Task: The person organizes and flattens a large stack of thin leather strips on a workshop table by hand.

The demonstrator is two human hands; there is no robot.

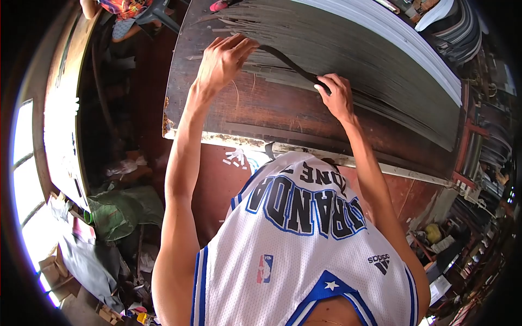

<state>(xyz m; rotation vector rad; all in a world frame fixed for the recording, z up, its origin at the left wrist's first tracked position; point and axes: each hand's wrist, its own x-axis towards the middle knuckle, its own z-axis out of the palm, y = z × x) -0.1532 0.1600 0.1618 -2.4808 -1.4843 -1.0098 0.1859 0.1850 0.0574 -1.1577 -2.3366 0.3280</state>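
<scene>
A thin, dark, flexible strip (288, 62) arches between my two hands above the table. Its left end is pinched in the fingers of my left hand (228, 58), over the left part of the tabletop. My right hand (337, 96) grips the other end, lower and further right, with the fingers curled round it. Under and behind the strip lies a wide layer of similar dark grey strips (348, 70), their ends uneven at the left. The strip's material cannot be made out.
The brown wooden table (217, 111) has a worn front edge close to my body. White sheets (402, 41) lie along the far side. A green sack (122, 212) is on the floor at left. Another person's leg (130, 30) and a dark chair (157, 16) show at top left. Shelves and clutter line the right.
</scene>
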